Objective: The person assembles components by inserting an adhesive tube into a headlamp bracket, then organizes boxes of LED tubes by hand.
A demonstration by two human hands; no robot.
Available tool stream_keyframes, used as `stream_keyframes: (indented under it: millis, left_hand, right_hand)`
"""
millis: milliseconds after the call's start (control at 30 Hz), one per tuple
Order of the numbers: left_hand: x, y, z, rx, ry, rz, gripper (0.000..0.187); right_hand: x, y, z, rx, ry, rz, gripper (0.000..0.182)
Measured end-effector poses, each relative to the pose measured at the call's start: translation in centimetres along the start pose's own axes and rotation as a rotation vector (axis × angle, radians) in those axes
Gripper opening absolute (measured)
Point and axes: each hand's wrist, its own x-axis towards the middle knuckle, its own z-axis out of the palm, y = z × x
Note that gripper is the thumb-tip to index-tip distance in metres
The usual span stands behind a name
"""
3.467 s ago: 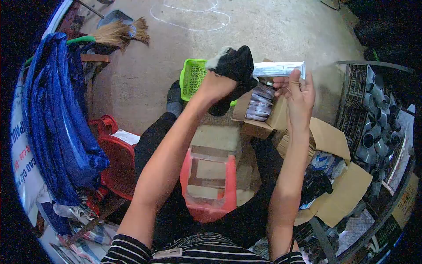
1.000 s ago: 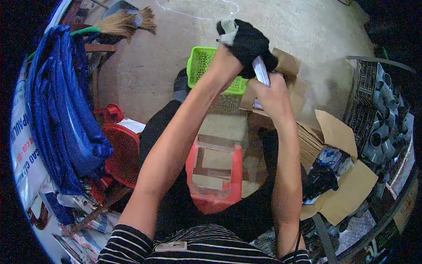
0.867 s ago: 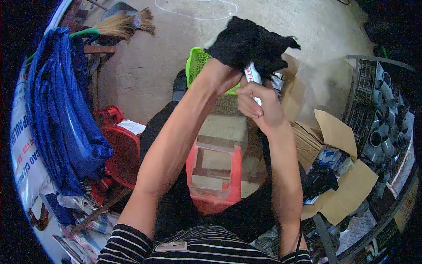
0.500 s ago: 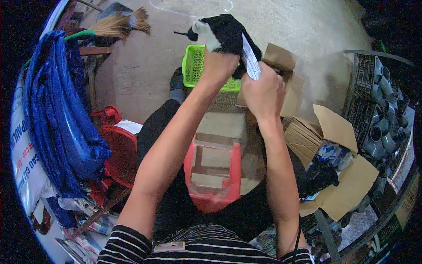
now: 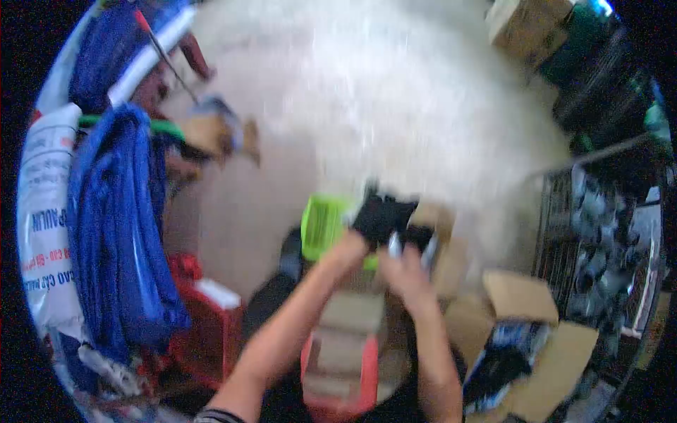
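Motion blurs the whole view. My left hand (image 5: 350, 248) is closed on a soft black bundle (image 5: 384, 217), which looks like cloth or a bag; its exact kind does not show. Close beside it, my right hand (image 5: 405, 273) is closed at the bundle's lower right, with a small whitish slip (image 5: 394, 244) at its fingertips. Behind my left hand stands a bright green plastic basket (image 5: 315, 229), partly hidden by the hand and the bundle. To the right of the bundle is an upright cardboard flap (image 5: 433, 217).
A red plastic stool (image 5: 369, 374) stands between my knees. At right lies an open cardboard box (image 5: 520, 296) with dark and blue packets, beside a rack of grey pipe fittings (image 5: 599, 247). Blue tarpaulin (image 5: 120, 233) and a red chair (image 5: 211, 328) are on the left.
The view has tilted up, showing more floor and boxes at the back right. Both hands and the black bundle now appear lower in view, and blurred.
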Motion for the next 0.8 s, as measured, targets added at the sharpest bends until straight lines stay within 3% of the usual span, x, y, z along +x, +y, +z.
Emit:
stream_keyframes:
  millis: [33,100,133,167,233,300,333,400,467,500,567,700,733,767,800]
  left_hand:
    - [-0.9,0.2,-0.4,-0.191,0.103,-0.038,0.028]
    - [-2.0,0.6,-0.4,-0.595,0.209,-0.156,0.033]
    - [-2.3,0.6,-0.3,-0.693,0.211,-0.208,0.036]
    - [-2.0,0.5,-0.2,-0.898,0.229,-0.245,0.030]
    - [-1.1,1.1,-2.7,-0.602,0.055,-0.380,0.026]
    - [-2.0,0.2,-0.7,-1.291,0.134,-0.359,0.020]
    - [-2.3,0.3,-1.0,-1.466,0.130,-0.406,0.018]
    - [-3.0,1.8,-3.5,-1.637,0.091,-0.577,0.014]
    - [-2.5,0.7,-1.7,-1.539,0.137,-0.541,0.012]
    - [-2.3,0.2,-0.8,-1.490,0.161,-0.526,0.012]
    - [-1.6,-1.5,1.2,-1.020,0.185,-0.281,0.017]
    - [-2.9,-1.2,3.4,-0.416,0.324,-0.155,0.032]
    - [-3.1,-1.3,3.9,-0.285,0.360,-0.104,0.033]
    - [-3.1,-1.5,4.4,-0.152,0.401,-0.052,0.035]
    - [-2.9,-0.6,3.5,0.399,0.286,-0.034,0.039]
  right_hand:
    - [0.1,-0.3,0.2,-0.368,0.192,-0.068,0.041]
    - [1.1,3.4,0.8,-0.496,0.163,-0.126,0.036]
    - [0.7,1.3,1.5,-0.451,0.180,-0.075,0.028]
    - [1.3,2.4,1.6,-0.439,0.198,-0.153,0.031]
    - [1.8,3.4,1.5,-0.381,0.151,0.059,0.025]
    - [1.1,2.4,0.8,0.493,-0.368,0.239,0.021]
    - [0.5,1.1,0.6,0.931,-0.627,0.322,0.023]
    - [-0.9,-1.3,0.6,0.996,-0.659,0.398,0.026]
    - [-0.8,-2.2,0.3,0.936,-0.681,0.409,0.026]
    - [-0.7,-2.1,0.6,0.806,-0.548,0.410,0.026]
    - [-0.1,-1.7,0.6,0.541,-0.284,0.402,0.027]
    - [1.5,0.8,0.5,-0.464,0.243,-0.045,0.028]
    - [1.5,0.4,0.5,-0.480,0.261,0.061,0.030]
    - [1.3,-0.2,0.5,-0.504,0.329,-0.022,0.028]
    - [0.9,-1.1,0.5,-0.529,0.396,-0.107,0.028]
